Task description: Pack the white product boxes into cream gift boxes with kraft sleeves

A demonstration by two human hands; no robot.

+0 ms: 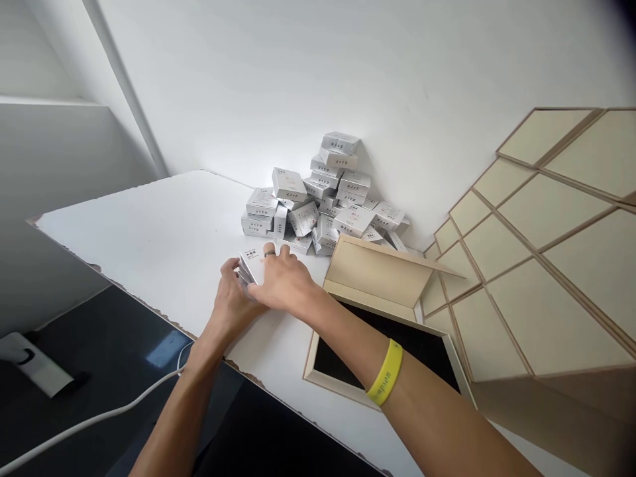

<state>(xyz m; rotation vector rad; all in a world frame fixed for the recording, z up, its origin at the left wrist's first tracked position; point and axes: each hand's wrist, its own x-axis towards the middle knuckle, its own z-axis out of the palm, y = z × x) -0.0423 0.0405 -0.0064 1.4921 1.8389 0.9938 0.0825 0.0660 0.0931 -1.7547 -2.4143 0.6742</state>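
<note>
Between my two hands is a small white printed carton (252, 262), tilted above the white table. My left hand (232, 295) grips its left side, fingers curled round the edge. My right hand (283, 277), with a ring on one finger, lies over its right side and hides much of it. A gap shows at the carton's left edge, perhaps a flap; I cannot tell what is inside. Just beyond my hands rises a heap of similar small cartons (354, 220). Under my right forearm sits a larger cream box (311, 371) with a black inside and its lid raised.
Stacked cream boxes (511, 245) with brown edges stand along the right. The white table (149, 232) has a chipped front edge and meets the wall behind. A white cable (114, 412) runs at lower left, near a white device (37, 364) below table height.
</note>
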